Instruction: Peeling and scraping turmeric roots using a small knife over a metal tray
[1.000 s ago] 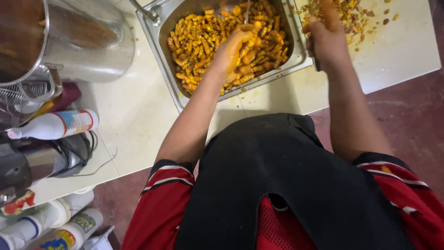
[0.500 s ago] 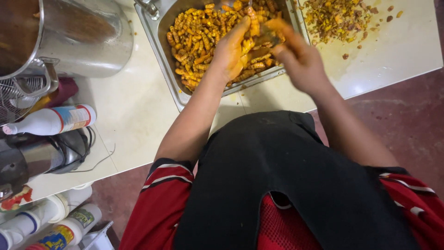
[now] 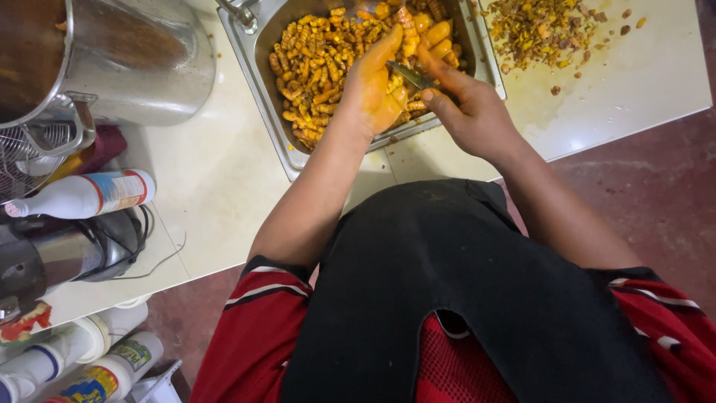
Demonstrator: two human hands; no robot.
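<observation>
A steel tray (image 3: 262, 89) full of small orange-yellow turmeric roots (image 3: 321, 60) sits at the counter's near edge. My left hand (image 3: 373, 86), stained yellow, is over the tray's near side and grips one root against its fingers. My right hand (image 3: 470, 112) is just to its right, closed on a small knife (image 3: 412, 75) whose blade points left and touches the root held in the left hand. My forearms run down to red sleeves and a black apron.
A pile of brown-yellow peelings (image 3: 544, 30) lies on the white counter (image 3: 216, 186) right of the tray. A large steel pot (image 3: 112, 60) stands at the far left, with a lying white bottle (image 3: 82, 195), an appliance and more bottles (image 3: 97, 366) below. Dark red floor (image 3: 656, 186) at right.
My right hand has come left from the peelings pile to meet my left hand over the tray, and the knife blade now rests against the held root.
</observation>
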